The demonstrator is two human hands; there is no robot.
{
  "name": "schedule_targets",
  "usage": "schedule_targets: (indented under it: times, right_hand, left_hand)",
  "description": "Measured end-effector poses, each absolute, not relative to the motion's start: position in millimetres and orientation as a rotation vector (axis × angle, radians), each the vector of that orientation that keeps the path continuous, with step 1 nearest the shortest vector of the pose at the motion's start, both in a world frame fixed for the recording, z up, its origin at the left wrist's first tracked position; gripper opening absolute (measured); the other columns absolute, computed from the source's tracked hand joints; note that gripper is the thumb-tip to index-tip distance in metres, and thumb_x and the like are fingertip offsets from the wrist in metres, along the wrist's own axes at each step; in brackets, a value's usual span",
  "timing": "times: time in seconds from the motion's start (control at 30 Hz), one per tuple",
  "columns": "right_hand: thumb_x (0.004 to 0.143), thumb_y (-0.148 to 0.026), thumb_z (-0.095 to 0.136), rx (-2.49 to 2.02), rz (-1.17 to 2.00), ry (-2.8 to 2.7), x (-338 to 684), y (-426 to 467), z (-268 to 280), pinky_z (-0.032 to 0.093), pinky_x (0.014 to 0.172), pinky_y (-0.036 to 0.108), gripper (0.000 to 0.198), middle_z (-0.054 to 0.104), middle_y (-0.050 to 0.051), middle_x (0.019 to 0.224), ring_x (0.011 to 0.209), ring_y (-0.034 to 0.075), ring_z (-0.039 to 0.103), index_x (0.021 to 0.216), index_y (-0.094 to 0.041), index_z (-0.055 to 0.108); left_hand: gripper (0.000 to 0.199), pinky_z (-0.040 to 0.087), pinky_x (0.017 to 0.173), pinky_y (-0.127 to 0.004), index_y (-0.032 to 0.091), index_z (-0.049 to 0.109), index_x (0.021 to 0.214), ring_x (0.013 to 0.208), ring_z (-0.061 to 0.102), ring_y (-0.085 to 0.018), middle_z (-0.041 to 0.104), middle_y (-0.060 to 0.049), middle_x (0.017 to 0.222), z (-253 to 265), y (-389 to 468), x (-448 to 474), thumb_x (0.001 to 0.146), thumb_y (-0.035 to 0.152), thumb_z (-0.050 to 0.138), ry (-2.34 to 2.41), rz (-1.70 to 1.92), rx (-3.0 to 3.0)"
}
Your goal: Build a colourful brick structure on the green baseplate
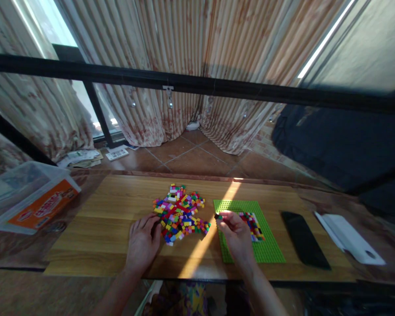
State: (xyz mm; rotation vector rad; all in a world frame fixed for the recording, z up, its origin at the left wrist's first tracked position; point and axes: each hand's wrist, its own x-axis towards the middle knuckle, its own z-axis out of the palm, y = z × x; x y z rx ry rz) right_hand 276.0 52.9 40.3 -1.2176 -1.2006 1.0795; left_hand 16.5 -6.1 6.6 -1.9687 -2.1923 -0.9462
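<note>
A stripe of sunlight (197, 252) falls across a wood-grain table (95, 219) before long, patterned curtains (171, 39) reaching down to a brown tiled floor (192, 156). Daylight glows through a window (61, 24) at left, a black bar (197, 85) crosses the foreground, and what appears to be dark fabric (319, 145) hangs at right.

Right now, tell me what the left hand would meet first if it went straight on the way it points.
The pile of toy bricks: the left hand points forward and rightward at its left edge. Any gap looks tiny or closed, though one view leaves depth unclear.
</note>
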Motion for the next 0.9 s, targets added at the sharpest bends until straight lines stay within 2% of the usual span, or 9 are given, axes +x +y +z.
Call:
schedule_targets:
  times: [0.23,0.4,0.67,0.9]
  right_hand:
    - [0.072,-0.042,0.069,-1.378,0.93,-1.12,334.0,49.4,47.0,0.054,0.072,0.034,0.033,0.073,0.007,0.096,0.082,0.02,0.067,0.097,-0.021,0.072]
    - [0.072,-0.045,0.065,-1.621,0.649,-1.234,382.3,57.0,54.7,0.053,0.073,0.035,0.037,0.074,0.009,0.089,0.08,0.023,0.068,0.093,-0.017,0.073]
    - [0.08,-0.035,0.053,-1.806,0.366,-1.721,382.3,66.1,63.7,0.048,0.068,0.029,0.03,0.071,0.008,0.087,0.073,0.019,0.065,0.092,-0.017,0.074]
    - [0.081,-0.023,0.052,-1.928,0.156,-1.934,373.9,69.1,66.3,0.044,0.065,0.026,0.025,0.071,0.006,0.087,0.072,0.016,0.064,0.091,-0.02,0.074]
  left_hand:
    - [0.022,0.045,0.089,-0.042,0.02,0.064,0.099,0.098,0.061,-0.026,0.068,-0.009,0.107,5.8,-5.5,14.9,0.089,0.032,0.047,-2.178,-0.939,-1.977]
    - [0.023,0.045,0.089,-0.043,0.02,0.063,0.099,0.099,0.061,-0.027,0.067,-0.01,0.108,3.7,-4.8,13.3,0.09,0.033,0.046,-2.164,-0.919,-1.984]
    - [0.021,0.044,0.09,-0.042,0.021,0.062,0.098,0.098,0.061,-0.026,0.067,-0.009,0.108,4.5,-5.5,13.9,0.09,0.032,0.046,-2.166,-0.92,-1.992]
    - [0.022,0.044,0.089,-0.042,0.022,0.062,0.099,0.098,0.061,-0.026,0.067,-0.009,0.108,6.3,-5.4,14.6,0.089,0.033,0.047,-2.181,-0.929,-1.978]
